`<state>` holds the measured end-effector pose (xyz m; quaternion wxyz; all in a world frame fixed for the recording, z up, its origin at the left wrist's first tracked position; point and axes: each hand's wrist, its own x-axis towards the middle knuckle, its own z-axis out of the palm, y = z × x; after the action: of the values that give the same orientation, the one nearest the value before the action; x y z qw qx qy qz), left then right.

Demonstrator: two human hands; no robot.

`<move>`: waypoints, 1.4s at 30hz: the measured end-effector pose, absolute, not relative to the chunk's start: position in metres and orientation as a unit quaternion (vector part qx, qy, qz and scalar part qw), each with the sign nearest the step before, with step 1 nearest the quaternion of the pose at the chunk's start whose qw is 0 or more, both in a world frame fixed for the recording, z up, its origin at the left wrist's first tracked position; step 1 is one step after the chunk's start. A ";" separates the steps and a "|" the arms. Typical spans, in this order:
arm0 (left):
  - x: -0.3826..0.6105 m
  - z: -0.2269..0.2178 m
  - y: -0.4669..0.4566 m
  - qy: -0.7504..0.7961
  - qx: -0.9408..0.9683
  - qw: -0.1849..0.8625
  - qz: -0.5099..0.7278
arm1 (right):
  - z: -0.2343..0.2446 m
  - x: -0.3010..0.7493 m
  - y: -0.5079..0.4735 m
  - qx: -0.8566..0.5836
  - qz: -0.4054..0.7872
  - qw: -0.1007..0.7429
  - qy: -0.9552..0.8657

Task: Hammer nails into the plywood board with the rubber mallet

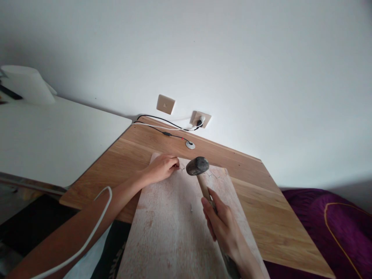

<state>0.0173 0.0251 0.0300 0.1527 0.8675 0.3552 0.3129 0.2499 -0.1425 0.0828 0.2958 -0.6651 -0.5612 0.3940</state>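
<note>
A whitewashed wooden board (162, 228) lies in front of me. My right hand (222, 219) is wrapped around the handle of a hammer (198, 166) with a stubby dark head and a wooden handle. The head is above the board's far half. To its left, my left hand (164, 167) rests at the board's far edge with its fingers curled together; what they pinch, if anything, is hidden. Just right of those fingers is a small nail (182, 168). More thin nails (213, 176) show right of the hammer head, and a single nail (191, 207) is near the board's middle.
Beneath the board is a wooden desk (261, 197) against a white wall. Cables (162, 126) run along its back to a wall socket (201, 118). A white table (66, 135) adjoins on the left. Purple fabric (316, 224) is at right; a white cord (99, 223) crosses my left forearm.
</note>
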 end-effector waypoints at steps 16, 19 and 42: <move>0.016 0.030 0.024 0.386 0.857 0.157 0.303 | 0.074 0.242 -0.139 -0.648 0.445 0.299 -0.541; 0.015 0.032 0.024 0.387 0.854 0.162 0.307 | 0.069 0.252 -0.152 -0.667 0.440 0.306 -0.517; 0.063 0.070 -0.081 0.111 0.972 -0.114 0.174 | 0.051 0.270 -0.159 -0.667 0.410 0.331 -0.527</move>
<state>0.0633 -0.0814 0.0702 -0.1140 0.9717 0.1112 0.1743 0.2696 -0.1593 0.0512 0.3306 -0.6672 -0.5270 0.4096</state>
